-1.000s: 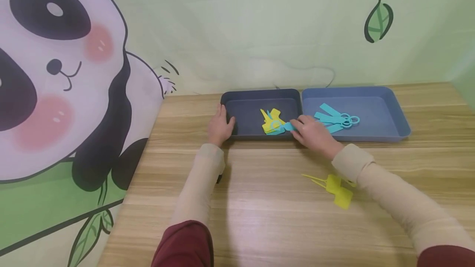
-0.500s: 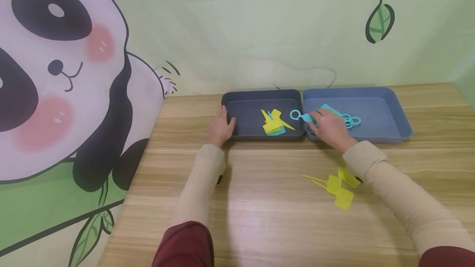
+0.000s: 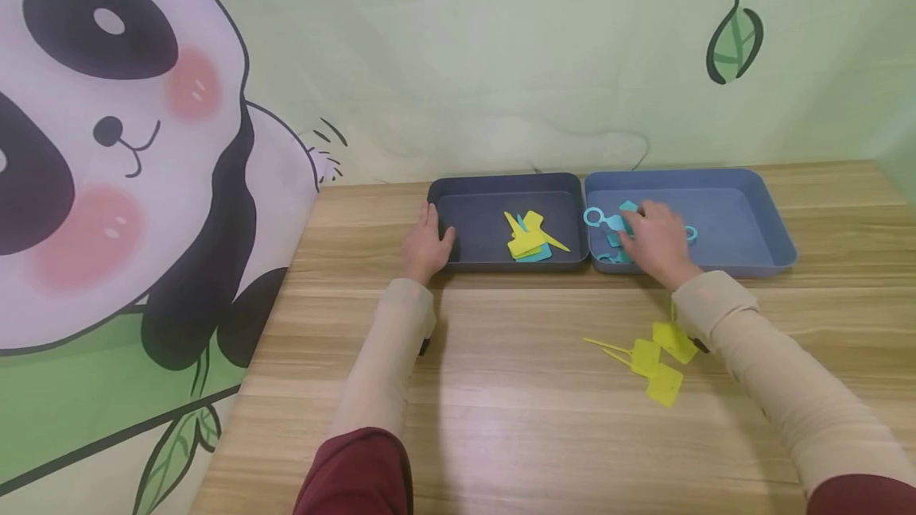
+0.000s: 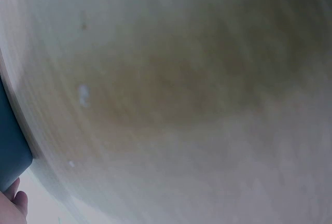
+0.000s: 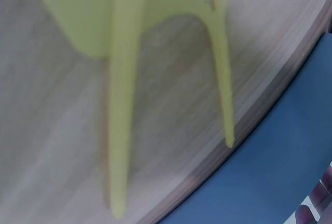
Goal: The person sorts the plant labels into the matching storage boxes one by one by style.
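Right hand (image 3: pixel 657 242) has brought its pinched turquoise ring tag (image 3: pixel 615 222) to 3-o'clock's blue tray (image 3: pixel 737 221), among its like; straight-fingered left hand (image 3: pixel 425 248) touches dark tray (image 3: pixel 475 213)

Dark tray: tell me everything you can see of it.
The dark tray is shallow, open-topped and rectangular with rounded corners, near-black and plastic-looking. It sits flat on the table, alongside the blue tray; whether their walls touch is hard to tell. The left grip rests at its left end. Yellow tags lie in its right half, some blue showing beneath.
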`<state>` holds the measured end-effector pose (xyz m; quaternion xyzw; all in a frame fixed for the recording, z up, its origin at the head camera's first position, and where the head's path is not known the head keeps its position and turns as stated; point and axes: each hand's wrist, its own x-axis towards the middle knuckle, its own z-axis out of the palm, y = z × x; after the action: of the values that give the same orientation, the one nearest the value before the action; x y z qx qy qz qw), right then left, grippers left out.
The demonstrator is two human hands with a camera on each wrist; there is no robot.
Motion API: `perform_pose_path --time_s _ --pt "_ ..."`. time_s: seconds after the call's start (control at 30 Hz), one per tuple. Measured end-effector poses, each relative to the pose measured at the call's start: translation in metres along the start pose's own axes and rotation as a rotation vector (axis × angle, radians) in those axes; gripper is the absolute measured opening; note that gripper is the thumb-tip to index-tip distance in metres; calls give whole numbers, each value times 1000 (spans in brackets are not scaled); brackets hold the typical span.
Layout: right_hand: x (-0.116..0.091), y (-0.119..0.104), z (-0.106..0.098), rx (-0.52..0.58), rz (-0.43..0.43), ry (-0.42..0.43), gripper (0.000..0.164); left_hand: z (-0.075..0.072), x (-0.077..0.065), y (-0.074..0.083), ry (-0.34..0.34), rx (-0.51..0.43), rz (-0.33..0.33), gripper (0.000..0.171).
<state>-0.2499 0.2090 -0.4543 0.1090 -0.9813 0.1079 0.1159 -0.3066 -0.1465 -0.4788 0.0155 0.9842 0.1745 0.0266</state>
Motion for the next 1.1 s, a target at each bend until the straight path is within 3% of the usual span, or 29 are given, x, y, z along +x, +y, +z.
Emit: perform_pose_path --time_s 0.33,0.77,1.0,1.1 --pt "-3 10 3 -24 87 -90 36 0 -1 1 -1 -2 -5 65" --pt "2 13 4 -66 117 -220 33 -2 -3 2 -8 -21 -9 65" --pt "6 14 6 -33 138 -281 18 -1 -2 1 -4 -25 -8 65" --pt "6 14 6 -24 139 -284 20 0 -1 1 -5 -25 -7 65"
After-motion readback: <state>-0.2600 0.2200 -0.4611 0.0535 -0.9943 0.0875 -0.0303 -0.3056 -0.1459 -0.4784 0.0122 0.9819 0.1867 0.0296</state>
